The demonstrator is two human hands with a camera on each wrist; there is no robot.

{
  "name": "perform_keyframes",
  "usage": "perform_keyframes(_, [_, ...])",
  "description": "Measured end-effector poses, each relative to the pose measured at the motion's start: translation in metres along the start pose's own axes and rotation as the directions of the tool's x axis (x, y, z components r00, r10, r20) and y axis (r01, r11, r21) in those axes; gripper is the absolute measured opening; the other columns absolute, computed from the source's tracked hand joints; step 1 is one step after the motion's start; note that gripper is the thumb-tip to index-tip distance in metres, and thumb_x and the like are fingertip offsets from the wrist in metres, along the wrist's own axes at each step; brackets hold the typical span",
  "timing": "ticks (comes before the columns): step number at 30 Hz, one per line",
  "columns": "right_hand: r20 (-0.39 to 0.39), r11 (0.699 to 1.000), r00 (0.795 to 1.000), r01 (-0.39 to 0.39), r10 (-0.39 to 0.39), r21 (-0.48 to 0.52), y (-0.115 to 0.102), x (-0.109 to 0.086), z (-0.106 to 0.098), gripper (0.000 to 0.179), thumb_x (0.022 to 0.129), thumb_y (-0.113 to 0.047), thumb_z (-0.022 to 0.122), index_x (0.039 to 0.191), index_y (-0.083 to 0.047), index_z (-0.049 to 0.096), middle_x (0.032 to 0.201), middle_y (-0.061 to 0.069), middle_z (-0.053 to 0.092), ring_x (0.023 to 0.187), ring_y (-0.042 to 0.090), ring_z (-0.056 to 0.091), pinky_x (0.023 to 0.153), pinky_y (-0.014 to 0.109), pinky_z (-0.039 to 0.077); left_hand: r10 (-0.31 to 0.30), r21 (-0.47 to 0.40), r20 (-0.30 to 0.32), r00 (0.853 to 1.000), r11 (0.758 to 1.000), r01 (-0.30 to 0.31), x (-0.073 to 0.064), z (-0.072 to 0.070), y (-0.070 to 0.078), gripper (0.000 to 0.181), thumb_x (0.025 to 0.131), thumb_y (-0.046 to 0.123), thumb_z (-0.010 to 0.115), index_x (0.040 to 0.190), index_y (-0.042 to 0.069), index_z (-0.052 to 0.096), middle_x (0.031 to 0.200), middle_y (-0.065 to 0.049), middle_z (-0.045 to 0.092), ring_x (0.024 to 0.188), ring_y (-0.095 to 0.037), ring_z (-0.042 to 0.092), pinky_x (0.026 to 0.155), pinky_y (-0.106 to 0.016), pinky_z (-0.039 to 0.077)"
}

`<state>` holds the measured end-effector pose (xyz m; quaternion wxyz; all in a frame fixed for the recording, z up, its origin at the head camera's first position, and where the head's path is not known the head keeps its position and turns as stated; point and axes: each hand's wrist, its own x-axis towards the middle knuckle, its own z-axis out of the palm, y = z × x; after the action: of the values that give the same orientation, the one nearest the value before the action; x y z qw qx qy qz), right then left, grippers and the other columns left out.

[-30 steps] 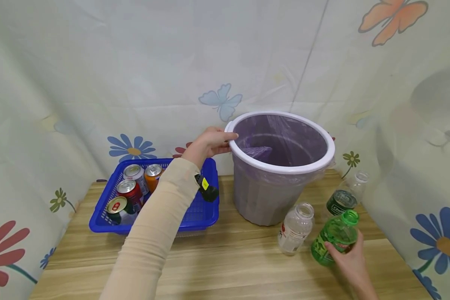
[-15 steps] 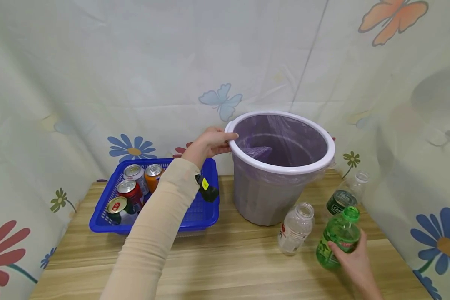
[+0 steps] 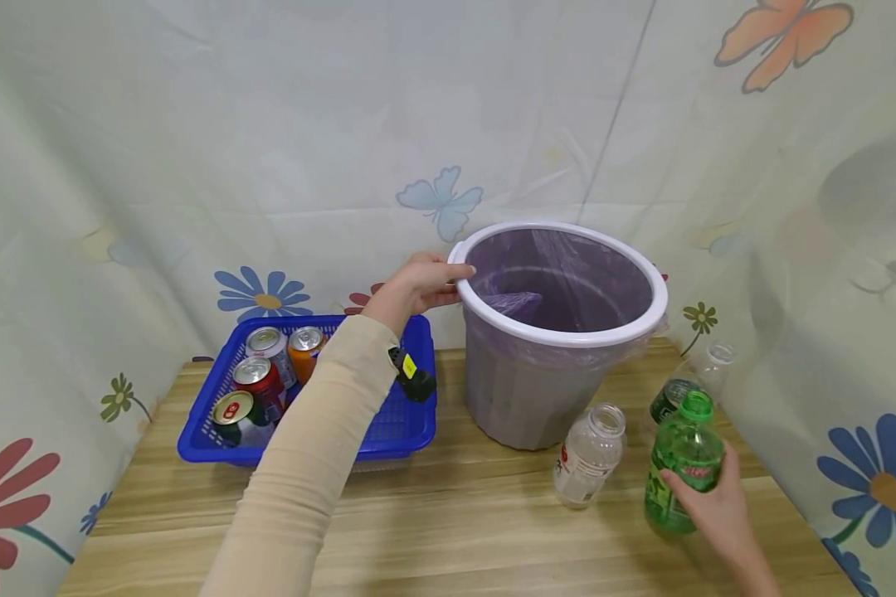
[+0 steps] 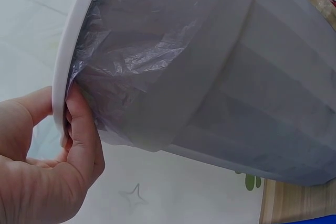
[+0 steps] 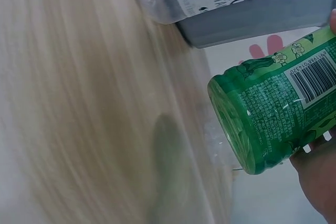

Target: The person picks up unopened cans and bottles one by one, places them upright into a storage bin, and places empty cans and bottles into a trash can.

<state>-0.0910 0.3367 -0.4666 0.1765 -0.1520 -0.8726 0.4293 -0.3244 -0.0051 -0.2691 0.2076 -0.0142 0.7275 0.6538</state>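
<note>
My left hand [image 3: 427, 280] pinches the white rim [image 4: 65, 56] of a grey trash can [image 3: 538, 390], thumb on one side and fingers under the other. A thin purple plastic bag [image 4: 152, 40] lines the can and folds over its edge. At the right, my right hand [image 3: 717, 506] grips a green plastic bottle [image 3: 683, 464] around its side; it has no cap and stands nearly upright. The right wrist view shows the base of this green bottle [image 5: 273, 108] raised off the table. Left of it stands a clear bottle [image 3: 588, 456] with a white and red label.
Another clear bottle [image 3: 698, 377] with a dark green label stands behind the green one. A blue plastic basket [image 3: 392, 431] with several drink cans [image 3: 257, 381] sits on the wooden table [image 3: 455, 531] at the left. A patterned curtain [image 3: 306, 124] hangs behind.
The green bottle, in my right hand, has shifted a little to the right and risen, turning more upright. My left hand and the trash can have stayed in place.
</note>
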Motion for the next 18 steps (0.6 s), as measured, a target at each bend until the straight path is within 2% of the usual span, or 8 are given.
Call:
perform_keyframes(5, [0.000,0.999,1.000,0.031,-0.031,-0.017,-0.003,0.005,-0.004,0.080,0.079,-0.018,0.072,0.137,0.000,0.019,0.120,0.022,0.044,0.087,-0.014,0.034,0.077,0.025,0.037,0.000,0.002,0.002,1.000,1.000,0.000,0.000,0.000,0.000,0.028,0.085,0.016,0.066,0.105,0.001,0.053,0.096,-0.010,0.055,0.077,-0.017,0.060,0.086,-0.033,0.052])
perform_keyframes(11, [0.003,0.997,0.998,0.062,-0.062,-0.040,-0.005,0.013,-0.013,0.083,0.079,-0.017,0.072,0.140,0.000,0.017,0.121,0.022,0.042,0.087,-0.014,0.033,0.071,0.016,0.036,0.001,0.016,0.001,1.000,1.000,-0.001,0.000,0.000,0.000,0.029,0.085,0.018,0.066,0.107,0.001,0.054,0.096,-0.010,0.056,0.078,-0.017,0.061,0.078,-0.029,0.055])
perform_keyframes(18, [-0.063,0.990,0.989,0.129,-0.132,-0.056,-0.011,0.024,-0.027,0.084,0.078,-0.012,0.072,0.140,0.000,0.018,0.120,0.019,0.036,0.088,-0.012,0.031,0.070,0.018,0.032,0.004,0.007,0.007,1.000,1.000,-0.004,0.000,-0.001,0.000,0.029,0.086,0.017,0.065,0.107,0.001,0.054,0.096,-0.009,0.056,0.078,-0.017,0.060,0.082,-0.031,0.054])
